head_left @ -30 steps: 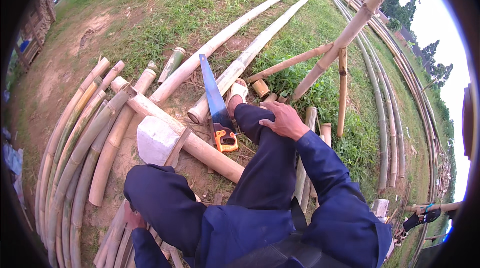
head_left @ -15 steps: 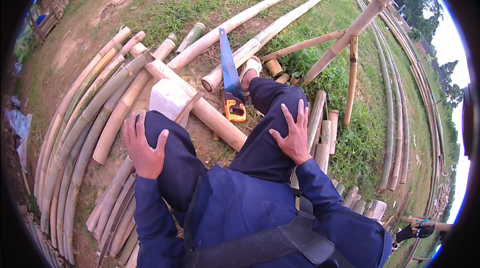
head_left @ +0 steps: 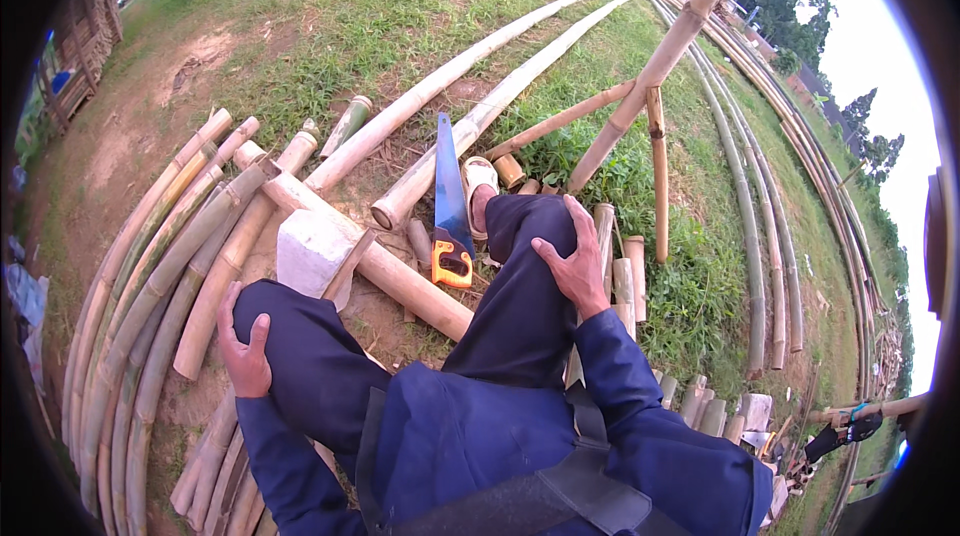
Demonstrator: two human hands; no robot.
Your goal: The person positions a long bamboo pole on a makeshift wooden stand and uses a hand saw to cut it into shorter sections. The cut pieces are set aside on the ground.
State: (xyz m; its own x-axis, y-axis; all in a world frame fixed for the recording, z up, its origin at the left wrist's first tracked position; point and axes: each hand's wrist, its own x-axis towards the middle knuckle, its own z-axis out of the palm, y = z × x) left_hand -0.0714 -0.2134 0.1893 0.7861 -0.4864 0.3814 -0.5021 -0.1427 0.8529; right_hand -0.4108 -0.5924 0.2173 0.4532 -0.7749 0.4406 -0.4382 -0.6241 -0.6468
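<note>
My left hand (head_left: pixel 245 351) rests on the outer side of my left knee, thumb apart from the fingers and nothing in it. On my right knee lies my right hand (head_left: pixel 580 266), also holding nothing, its thumb spread from its fingers. Between my knees and a little beyond them is a handsaw (head_left: pixel 450 191) with a blue blade and an orange-and-black handle. Its handle is toward me and its blade points away. Neither hand touches it. To its left a thick bamboo pole (head_left: pixel 410 286) lies slantwise, with a pale whitish block (head_left: pixel 312 254) against it.
Bamboo poles (head_left: pixel 150 326) are heaped at my left. Two long bamboo poles (head_left: pixel 490 121) stretch away ahead. At the right stands a slanting bamboo post (head_left: pixel 640 86) with braces, near short bamboo pieces (head_left: pixel 633 276). More long poles (head_left: pixel 765 236) lie on grass farther right.
My left hand has slid to the outer side of the left knee. My right hand remains on the right knee, its fingers drawn closer together. The view has tilted up somewhat.
</note>
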